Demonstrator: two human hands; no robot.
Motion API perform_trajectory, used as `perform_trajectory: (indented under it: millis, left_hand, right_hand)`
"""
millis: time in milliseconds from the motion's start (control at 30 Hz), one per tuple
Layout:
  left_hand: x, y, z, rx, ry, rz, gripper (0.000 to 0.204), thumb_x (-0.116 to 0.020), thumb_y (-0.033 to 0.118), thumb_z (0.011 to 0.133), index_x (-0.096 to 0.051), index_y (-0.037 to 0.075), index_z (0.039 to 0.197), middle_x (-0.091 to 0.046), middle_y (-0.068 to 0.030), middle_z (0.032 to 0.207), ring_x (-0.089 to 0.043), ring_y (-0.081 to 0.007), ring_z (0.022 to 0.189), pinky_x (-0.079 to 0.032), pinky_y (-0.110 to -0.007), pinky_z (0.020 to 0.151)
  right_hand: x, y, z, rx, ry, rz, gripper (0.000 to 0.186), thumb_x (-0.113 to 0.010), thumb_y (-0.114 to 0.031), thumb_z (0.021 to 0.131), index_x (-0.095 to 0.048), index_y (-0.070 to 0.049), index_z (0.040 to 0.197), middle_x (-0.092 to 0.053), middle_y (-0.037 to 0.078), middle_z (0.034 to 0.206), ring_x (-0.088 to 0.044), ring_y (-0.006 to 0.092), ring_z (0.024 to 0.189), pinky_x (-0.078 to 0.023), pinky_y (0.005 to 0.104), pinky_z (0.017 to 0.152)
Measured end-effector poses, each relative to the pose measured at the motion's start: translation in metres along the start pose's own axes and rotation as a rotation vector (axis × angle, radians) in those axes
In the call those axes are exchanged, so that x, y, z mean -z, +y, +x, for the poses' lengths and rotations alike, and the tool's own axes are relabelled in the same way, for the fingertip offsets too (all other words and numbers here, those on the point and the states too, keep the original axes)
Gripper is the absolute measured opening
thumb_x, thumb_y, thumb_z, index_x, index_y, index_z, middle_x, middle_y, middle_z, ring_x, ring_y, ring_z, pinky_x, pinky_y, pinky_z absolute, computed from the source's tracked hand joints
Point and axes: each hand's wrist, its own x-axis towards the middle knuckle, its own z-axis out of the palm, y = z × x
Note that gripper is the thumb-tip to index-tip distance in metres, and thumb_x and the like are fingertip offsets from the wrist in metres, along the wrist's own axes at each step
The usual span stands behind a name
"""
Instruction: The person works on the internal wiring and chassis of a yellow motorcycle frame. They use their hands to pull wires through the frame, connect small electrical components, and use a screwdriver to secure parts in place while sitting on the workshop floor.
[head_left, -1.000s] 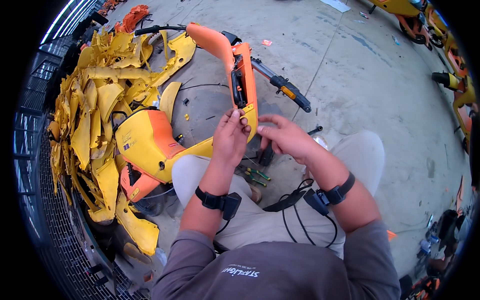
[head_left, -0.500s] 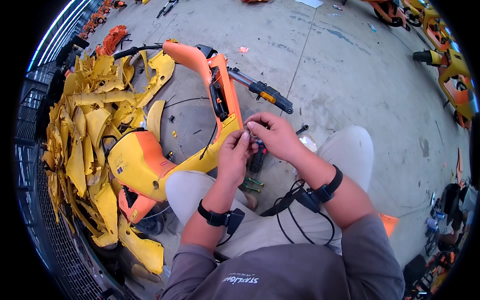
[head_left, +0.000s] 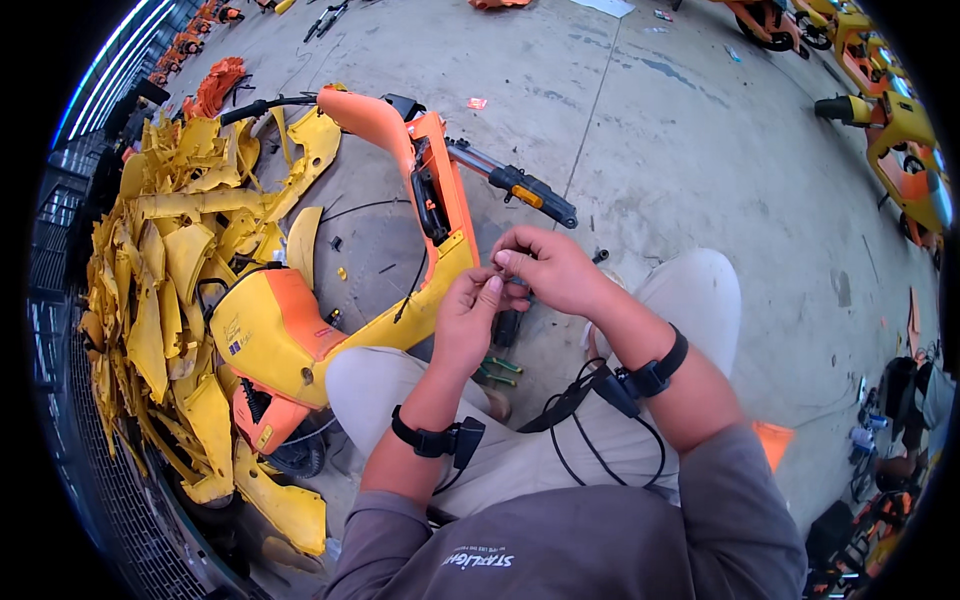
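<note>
Meeting at the fingertips, my left grip [head_left: 470, 314] and right grip [head_left: 552, 268] curl inward, as if for something tiny; whether they close on anything, I cannot tell from afar. Both hover by the scooter body [head_left: 262, 318], a green-handled tool [head_left: 505, 365] right of it, seemingly for reach.

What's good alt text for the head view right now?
A person's left-hand grip and right-hand grip come together beside a yellow and orange scooter frame; anything held is too small to tell. Yellow panels lie heaped at left.
</note>
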Motion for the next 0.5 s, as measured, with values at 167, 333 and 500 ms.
perform_trajectory:
  millis: [167,333,500]
  left_hand:
    - [0.000,0.001,-0.001,0.024,-0.028,-0.013,0.020,-0.048,0.015,0.099,-0.053,-0.002,0.108,-0.065,-0.0136,0.096,-0.065,-0.0210,0.082,-0.053,-0.034,0.079]
    - [0.005,0.002,-0.001,0.108,-0.036,-0.078,0.021,-0.050,0.019,0.098,-0.056,0.000,0.106,-0.066,-0.0113,0.097,-0.066,-0.0207,0.082,-0.053,-0.034,0.079]
    - [0.010,0.007,-0.001,0.261,-0.090,-0.165,0.024,-0.052,0.021,0.097,-0.058,0.001,0.110,-0.066,-0.0104,0.099,-0.066,-0.0202,0.083,-0.055,-0.036,0.080]
  right_hand:
    - [0.009,0.007,0.001,0.014,-0.026,-0.039,0.013,-0.055,-0.012,0.093,-0.060,0.000,0.095,-0.061,0.003,0.086,-0.055,0.0083,0.080,-0.047,0.0258,0.071]
    - [0.007,0.004,0.000,0.008,-0.053,-0.011,0.015,-0.055,-0.013,0.092,-0.060,0.001,0.094,-0.061,0.003,0.080,-0.056,0.0083,0.068,-0.048,0.0257,0.062]
    - [0.009,-0.001,-0.003,-0.055,-0.116,-0.028,0.014,-0.056,-0.013,0.093,-0.061,0.000,0.095,-0.062,0.003,0.084,-0.055,0.0087,0.075,-0.047,0.0250,0.068]
